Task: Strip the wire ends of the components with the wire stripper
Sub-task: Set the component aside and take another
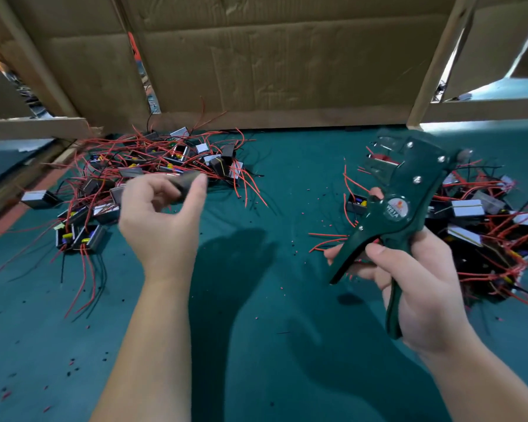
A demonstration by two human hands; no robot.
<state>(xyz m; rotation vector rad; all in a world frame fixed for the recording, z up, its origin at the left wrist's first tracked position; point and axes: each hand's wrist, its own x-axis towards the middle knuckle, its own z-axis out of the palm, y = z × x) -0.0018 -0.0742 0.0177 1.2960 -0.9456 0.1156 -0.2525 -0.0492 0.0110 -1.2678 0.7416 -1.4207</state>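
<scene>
My left hand (pixel 162 217) hovers over the left pile of components (pixel 153 166) and pinches a small dark boxy component (pixel 185 182), blurred by motion. In my right hand (pixel 421 287) I grip the dark green wire stripper (pixel 393 214), held upright with its jaws (pixel 384 156) pointing up and left and its handles spread. Nothing sits in the jaws. The components are little black boxes with silver faces and long red and black wires.
A second pile of components (pixel 482 226) lies at the right, behind the stripper. The green table mat (pixel 256 300) is dotted with red and black insulation bits. Cardboard sheets (pixel 272 62) stand along the back, and a wooden frame (pixel 34 129) runs along the left.
</scene>
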